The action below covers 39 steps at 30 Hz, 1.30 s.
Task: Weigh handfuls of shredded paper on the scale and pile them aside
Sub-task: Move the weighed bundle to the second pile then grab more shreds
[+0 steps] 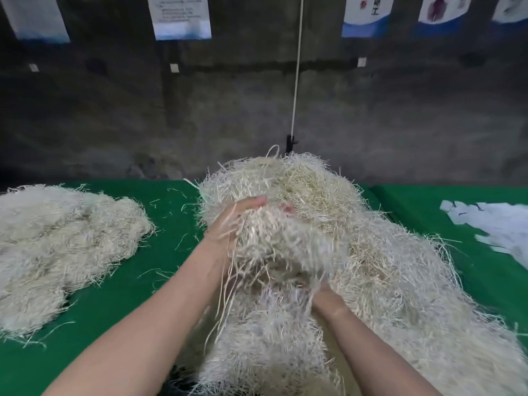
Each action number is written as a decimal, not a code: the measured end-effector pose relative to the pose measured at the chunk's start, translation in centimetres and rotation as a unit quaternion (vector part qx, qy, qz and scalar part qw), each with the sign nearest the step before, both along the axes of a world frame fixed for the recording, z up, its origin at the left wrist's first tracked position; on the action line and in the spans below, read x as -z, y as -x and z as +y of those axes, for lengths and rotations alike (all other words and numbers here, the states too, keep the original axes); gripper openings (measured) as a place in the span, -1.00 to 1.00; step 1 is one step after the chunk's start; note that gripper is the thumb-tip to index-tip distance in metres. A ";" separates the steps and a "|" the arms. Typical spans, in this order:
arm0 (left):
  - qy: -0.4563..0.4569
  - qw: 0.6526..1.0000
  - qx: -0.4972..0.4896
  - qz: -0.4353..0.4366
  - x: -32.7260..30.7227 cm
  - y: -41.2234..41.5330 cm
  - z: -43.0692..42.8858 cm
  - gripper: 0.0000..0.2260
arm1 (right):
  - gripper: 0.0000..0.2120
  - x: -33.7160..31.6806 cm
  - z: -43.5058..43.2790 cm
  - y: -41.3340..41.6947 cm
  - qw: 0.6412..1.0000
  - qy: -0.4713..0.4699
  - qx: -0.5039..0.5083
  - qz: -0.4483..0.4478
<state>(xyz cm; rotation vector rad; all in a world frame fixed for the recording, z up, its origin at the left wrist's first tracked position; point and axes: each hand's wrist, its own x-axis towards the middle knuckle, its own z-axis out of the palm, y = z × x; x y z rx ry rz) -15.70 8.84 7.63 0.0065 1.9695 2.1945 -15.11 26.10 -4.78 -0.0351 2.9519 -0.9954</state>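
Though blurred, paper clump (280, 241) between hands (228, 227) (324, 294)

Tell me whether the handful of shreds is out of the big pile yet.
Raised, not clear: left hand and right hand hold the handful, which trails into the big pile.

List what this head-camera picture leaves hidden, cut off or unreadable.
Right hand fingers: buried in the cream shredded-paper heap that the left hand grips.
Scale: none visible in the head view.
Blue-edged wall posters: text blurred, tops cut off.
White flat paper scraps: cut by the right edge.
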 end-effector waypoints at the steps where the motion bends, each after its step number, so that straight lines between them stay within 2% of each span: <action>1: -0.043 0.999 -0.004 -0.009 -0.4 0.2 0.4 -0.60 | -0.59 0.3 0.3 -0.4 0.999 0.028 0.039 -0.004; 2: -0.068 0.997 -0.025 -0.013 -0.8 0.2 0.5 -0.80 | -0.60 0.5 1.0 -0.5 0.994 0.069 0.081 -0.012; 3: -0.082 0.995 -0.055 -0.011 -1.2 0.6 0.2 -0.91 | -0.60 0.9 1.7 -0.1 0.987 0.111 0.114 -0.024; 5: -0.154 0.984 -0.084 0.021 -2.2 1.2 -1.1 -0.86 | -0.58 1.1 3.7 -0.9 0.986 0.077 0.145 -0.040; 6: -0.202 0.975 -0.088 0.036 -2.8 1.3 -2.0 -0.88 | -0.57 1.4 4.8 -1.0 0.986 0.065 0.145 -0.040; 7: -0.208 0.972 -0.101 0.051 -3.6 1.2 -2.8 -0.94 | -0.54 1.5 5.4 -1.2 0.988 0.056 0.137 -0.053; 8: -0.171 0.975 -0.128 0.061 -4.3 0.9 -3.4 -0.94 | -0.48 0.8 5.1 -1.3 0.988 0.067 0.123 -0.066; 10: -0.097 0.982 -0.146 0.069 -4.9 0.0 -3.7 -0.85 | -0.41 -1.5 3.9 -0.9 0.986 0.134 0.100 -0.023; 11: -0.083 0.983 -0.146 0.074 -4.6 -0.3 -3.7 -0.85 | -0.35 -3.1 3.3 -0.4 0.990 0.130 0.063 0.007; 14: -0.096 0.982 -0.148 0.064 -4.1 -1.1 -3.7 -0.87 | -0.20 -8.4 2.1 0.7 0.996 0.039 -0.035 0.073; 16: -0.123 0.973 -0.186 0.065 -4.0 -1.4 -3.8 -0.90 | -0.12 -10.8 1.6 0.7 0.989 0.059 -0.097 0.090; 17: -0.129 0.971 -0.191 0.068 -4.2 -1.6 -3.7 -0.92 | -0.06 -11.5 0.9 0.5 0.987 0.073 -0.128 0.069; 18: -0.139 0.970 -0.186 0.074 -4.5 -1.8 -3.7 -0.87 | -0.06 -11.6 -0.6 0.4 0.986 0.055 -0.154 0.042; 19: -0.143 0.971 -0.172 0.080 -4.6 -1.8 -3.5 -0.76 | -0.17 -11.1 -2.1 0.2 0.984 -0.003 -0.177 0.024; 20: -0.138 0.976 -0.151 0.079 -4.7 -1.7 -3.3 -0.66 | -0.38 -10.0 -3.4 0.3 0.983 -0.032 -0.180 0.014; 21: -0.100 0.983 -0.129 0.078 -4.5 -1.6 -3.1 -0.65 | -0.56 -9.0 -4.6 0.4 0.986 -0.022 -0.161 0.037; 22: -0.006 0.989 -0.108 0.097 -3.9 -1.2 -3.2 -0.76 | -0.74 -8.4 -5.3 0.6 0.989 0.018 -0.126 0.074; 23: 0.128 0.980 -0.078 0.127 -3.3 -1.1 -3.5 -0.92 | -0.90 -7.8 -5.3 0.8 0.987 0.058 -0.095 0.116; 24: 0.249 0.956 -0.016 0.155 -2.6 -1.1 -3.6 -0.93 | -0.87 -7.5 -5.2 1.1 0.983 0.136 -0.052 0.114; 26: 0.417 0.890 0.085 0.162 0.6 -0.2 -3.6 -0.71 | -0.74 -7.6 -5.1 1.6 0.976 0.185 -0.023 0.110; 27: 0.468 0.865 0.081 0.161 2.3 0.2 -3.3 -0.60 | -0.69 -7.8 -5.3 1.4 0.977 0.180 -0.021 0.108; 29: 0.505 0.841 -0.023 0.191 4.4 1.0 -3.0 -0.45 | -0.62 -7.7 -5.5 1.2 0.978 0.156 -0.040 0.130; 30: 0.494 0.838 -0.094 0.211 4.6 1.3 -3.1 -0.43 | -0.67 -7.3 -5.5 1.1 0.974 0.170 -0.059 0.137; 31: 0.485 0.838 -0.137 0.210 4.2 1.6 -3.2 -0.49 | -0.79 -6.7 -5.2 1.1 0.974 0.163 -0.066 0.140; 32: 0.427 0.860 -0.191 0.205 3.8 2.3 -3.9 -0.63 | -0.93 -5.8 -4.6 1.2 0.979 0.134 -0.066 0.140; 34: 0.265 0.910 -0.290 0.131 2.5 3.2 -5.8 -0.89 | -0.83 -2.6 -2.4 1.7 0.994 -0.002 -0.040 0.100; 35: 0.175 0.929 -0.314 0.090 2.3 3.3 -6.6 -0.93 | -0.75 -0.9 -1.3 1.5 0.996 -0.067 -0.024 0.051; 36: 0.131 0.939 -0.310 0.066 2.3 3.3 -7.1 -0.87 | -0.69 0.9 -0.2 1.3 0.994 -0.106 -0.012 0.006; 37: 0.125 0.950 -0.284 0.044 2.5 3.0 -7.0 -0.80 | -0.66 2.0 0.4 1.1 0.993 -0.113 -0.002 -0.024; 39: 0.135 0.958 -0.253 0.012 3.1 2.8 -6.5 -0.62 | -0.63 2.1 0.5 0.9 0.999 -0.046 -0.008 -0.026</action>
